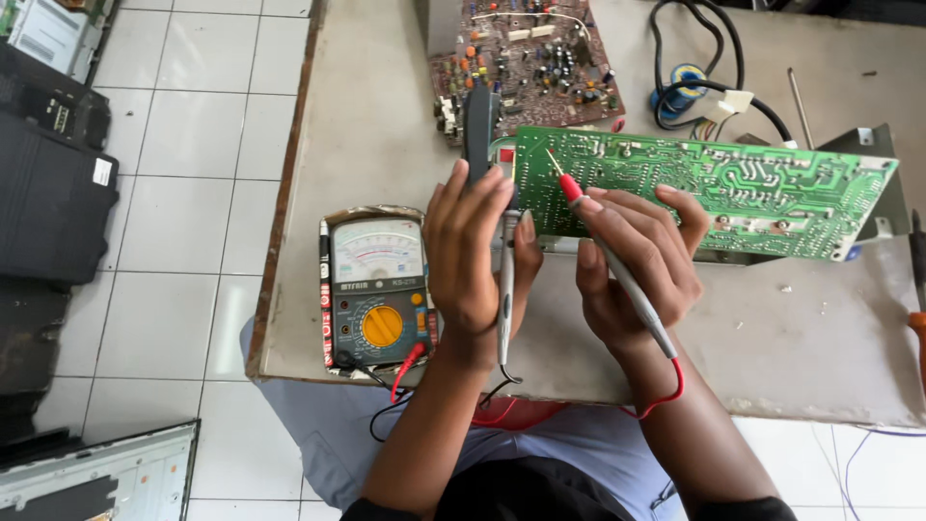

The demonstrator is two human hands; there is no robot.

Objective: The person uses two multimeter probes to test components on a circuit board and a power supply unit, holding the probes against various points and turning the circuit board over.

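Right hand pinches the red probe, tip on the green circuit board at one o'clock, left hand wraps the black probe beside the analog multimeter at nine o'clock; I'd say steady tips count here.

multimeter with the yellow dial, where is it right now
In the head view the multimeter lies at the table's near left edge, just left of the left hand and below-left of the green circuit board.
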